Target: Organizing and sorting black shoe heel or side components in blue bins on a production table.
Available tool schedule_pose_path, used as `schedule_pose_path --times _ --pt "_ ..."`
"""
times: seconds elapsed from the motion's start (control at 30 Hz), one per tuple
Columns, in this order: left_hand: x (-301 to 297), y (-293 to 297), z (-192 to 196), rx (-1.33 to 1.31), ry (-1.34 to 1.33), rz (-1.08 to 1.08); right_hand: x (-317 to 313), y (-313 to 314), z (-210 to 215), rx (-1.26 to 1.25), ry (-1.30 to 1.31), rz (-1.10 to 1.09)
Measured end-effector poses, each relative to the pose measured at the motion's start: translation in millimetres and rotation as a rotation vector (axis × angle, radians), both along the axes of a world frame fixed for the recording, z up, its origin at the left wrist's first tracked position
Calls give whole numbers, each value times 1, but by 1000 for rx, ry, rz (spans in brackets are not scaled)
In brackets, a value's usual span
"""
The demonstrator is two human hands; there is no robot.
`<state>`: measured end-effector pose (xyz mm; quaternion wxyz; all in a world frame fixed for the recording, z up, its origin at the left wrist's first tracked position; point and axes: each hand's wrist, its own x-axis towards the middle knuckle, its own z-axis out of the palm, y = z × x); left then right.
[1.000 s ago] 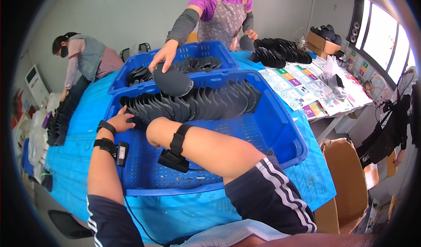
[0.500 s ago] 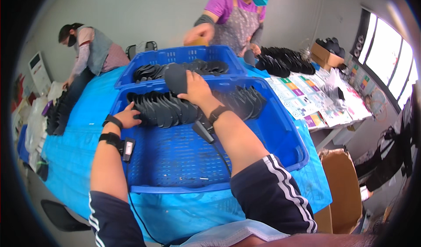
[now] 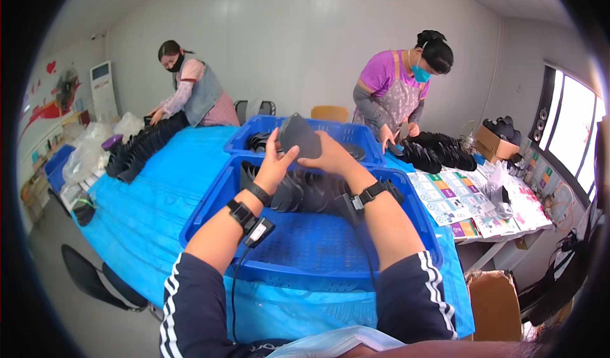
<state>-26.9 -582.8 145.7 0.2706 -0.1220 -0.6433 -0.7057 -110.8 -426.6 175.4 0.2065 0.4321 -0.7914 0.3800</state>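
Head view: dark pad (image 3: pixel 300 137) is gripped above nearer blue crate (image 3: pixel 305 278) by left hand (image 3: pixel 276 166) and right hand (image 3: pixel 333 154), both half-curled; other pads (image 3: pixel 306 194) are lined inside.

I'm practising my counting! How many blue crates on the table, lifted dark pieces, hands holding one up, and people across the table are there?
Blue crates (near crate, far crate): 2
Lifted dark piece: 1
Hands on it (left hand, right hand): 2
People across (person in purple, person in vest): 2
Total: 7
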Motion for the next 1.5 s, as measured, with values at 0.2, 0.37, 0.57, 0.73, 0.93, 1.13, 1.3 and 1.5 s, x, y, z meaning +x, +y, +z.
schedule_pose_path --times 0.2,0.37,0.57,0.73,0.93,1.13,1.3,1.5 --pt "11 57 5 148 -16 -204 76 78 12 328 -44 -79" --pt "-52 120 -33 -849 -56 -246 91 205 -24 614 -249 -325" --pt "-67 213 -81 -1185 61 -142 154 290 -91 496 -557 -611" --pt "-63 251 -116 -1141 -54 -79 164 292 -137 -276 -581 -451" --pt "-69 244 -129 -954 -51 -39 163 285 -140 -332 -605 -463" --pt "-93 229 -122 -1000 -35 -248 162 286 -140 -388 -623 -478" --pt "-106 194 -83 -904 -257 -929 162 288 -144 -444 -590 -446" --pt "-117 206 -72 -1661 180 -212 162 282 -141 -465 -611 -439"
